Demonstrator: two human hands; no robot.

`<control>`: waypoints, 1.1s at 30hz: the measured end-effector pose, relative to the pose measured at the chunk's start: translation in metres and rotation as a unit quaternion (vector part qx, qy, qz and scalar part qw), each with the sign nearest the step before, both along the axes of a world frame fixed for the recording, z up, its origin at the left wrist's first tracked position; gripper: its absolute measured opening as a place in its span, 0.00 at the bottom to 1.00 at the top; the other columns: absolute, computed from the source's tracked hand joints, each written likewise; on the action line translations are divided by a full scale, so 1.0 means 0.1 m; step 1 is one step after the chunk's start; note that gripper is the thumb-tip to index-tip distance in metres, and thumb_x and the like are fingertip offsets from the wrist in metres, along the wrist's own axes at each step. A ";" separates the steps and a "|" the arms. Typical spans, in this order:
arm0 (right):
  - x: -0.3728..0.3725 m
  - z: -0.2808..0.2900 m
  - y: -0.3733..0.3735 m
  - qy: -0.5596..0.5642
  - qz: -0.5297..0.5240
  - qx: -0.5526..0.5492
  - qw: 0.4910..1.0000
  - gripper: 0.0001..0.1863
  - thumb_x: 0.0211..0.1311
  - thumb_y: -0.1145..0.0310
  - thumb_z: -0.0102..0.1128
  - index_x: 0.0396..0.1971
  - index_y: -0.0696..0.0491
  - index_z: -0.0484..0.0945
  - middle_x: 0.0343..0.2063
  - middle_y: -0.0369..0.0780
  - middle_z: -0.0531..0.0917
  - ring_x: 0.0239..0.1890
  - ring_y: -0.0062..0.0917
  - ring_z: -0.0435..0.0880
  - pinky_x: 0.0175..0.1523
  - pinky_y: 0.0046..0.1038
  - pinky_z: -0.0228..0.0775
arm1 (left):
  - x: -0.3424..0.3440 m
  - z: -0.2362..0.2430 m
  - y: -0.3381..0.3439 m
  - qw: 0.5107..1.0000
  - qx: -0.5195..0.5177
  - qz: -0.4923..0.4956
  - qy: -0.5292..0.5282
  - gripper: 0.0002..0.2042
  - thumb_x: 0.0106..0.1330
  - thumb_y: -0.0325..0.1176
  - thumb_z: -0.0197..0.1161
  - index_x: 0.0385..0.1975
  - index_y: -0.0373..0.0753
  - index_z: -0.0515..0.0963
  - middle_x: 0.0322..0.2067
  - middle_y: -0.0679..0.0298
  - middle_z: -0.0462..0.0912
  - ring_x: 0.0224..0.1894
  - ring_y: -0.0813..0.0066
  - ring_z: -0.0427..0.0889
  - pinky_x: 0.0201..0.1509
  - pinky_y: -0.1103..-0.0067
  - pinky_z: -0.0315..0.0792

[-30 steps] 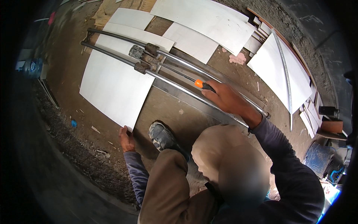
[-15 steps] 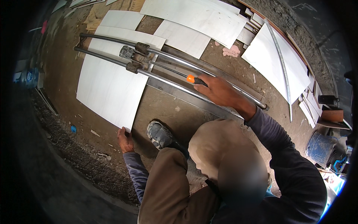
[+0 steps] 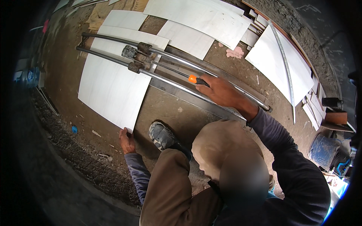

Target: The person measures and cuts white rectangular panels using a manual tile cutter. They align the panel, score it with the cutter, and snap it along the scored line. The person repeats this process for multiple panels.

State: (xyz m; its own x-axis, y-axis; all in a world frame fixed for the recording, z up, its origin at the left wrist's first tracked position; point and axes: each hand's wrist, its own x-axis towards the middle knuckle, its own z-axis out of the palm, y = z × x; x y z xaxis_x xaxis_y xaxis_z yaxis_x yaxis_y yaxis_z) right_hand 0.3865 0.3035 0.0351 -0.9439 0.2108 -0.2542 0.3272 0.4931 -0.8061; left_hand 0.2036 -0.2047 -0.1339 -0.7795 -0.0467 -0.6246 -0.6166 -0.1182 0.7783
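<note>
**Across the dusty floor (image 3: 166, 103), both hands stay at the tile cutter (image 3: 140, 58) and tile**

Compared with a second ago, my view has shifted and turned slightly, but I can make out no change between my hands, the cutter and the white tile (image 3: 111, 90). My right hand (image 3: 222, 92) is closed around the black grip of the handle (image 3: 192, 79), just behind its orange collar, and sits over the two metal rails. My left hand (image 3: 127, 142) has half-bent fingers touching the tile's near corner; whether it pinches or only steadies it, I cannot tell. The tile lies flat, its far part beneath the rails and the carriage, its near part reaching out to my left.

My shoe (image 3: 162, 135) is on the floor between the tile and my bent knee. The ground is brown and gritty, with pale chips and a blue scrap (image 3: 74, 129) beyond my left hand. More white sheets (image 3: 200, 20) lie past the cutter, near a pink patch (image 3: 235, 52) and some brown cardboard (image 3: 103, 13). Over to the right, a long metal strip (image 3: 288, 73) lies across another white piece (image 3: 267, 56), with a scuffed blue bucket (image 3: 323, 151) nearer me. A clear bluish bottle (image 3: 32, 77) stands far left, in shadow.
</note>
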 end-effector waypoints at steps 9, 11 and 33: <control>0.00 0.00 0.00 -0.014 -0.010 -0.009 1.000 0.23 0.75 0.52 0.53 0.50 0.59 0.76 0.28 0.54 0.80 0.30 0.47 0.80 0.38 0.44 0.69 | 0.01 0.07 0.06 1.000 -0.005 0.006 0.002 0.02 0.70 0.30 0.63 0.37 0.42 0.77 0.37 0.70 0.77 0.42 0.74 0.76 0.50 0.72 0.73; 0.00 -0.01 -0.01 -0.006 -0.012 -0.009 1.000 0.23 0.75 0.52 0.54 0.50 0.59 0.76 0.28 0.55 0.80 0.30 0.47 0.80 0.38 0.44 0.68 | 0.01 0.09 0.08 1.000 -0.007 0.003 0.001 0.02 0.70 0.30 0.62 0.37 0.42 0.77 0.37 0.70 0.77 0.42 0.75 0.76 0.50 0.73 0.73; 0.00 -0.03 -0.01 -0.005 -0.010 -0.013 1.000 0.23 0.73 0.53 0.56 0.52 0.59 0.76 0.30 0.56 0.81 0.31 0.48 0.82 0.39 0.43 0.71 | 0.00 0.01 0.02 0.999 -0.029 -0.009 0.008 0.03 0.72 0.31 0.60 0.39 0.41 0.77 0.36 0.71 0.78 0.40 0.77 0.77 0.47 0.77 0.73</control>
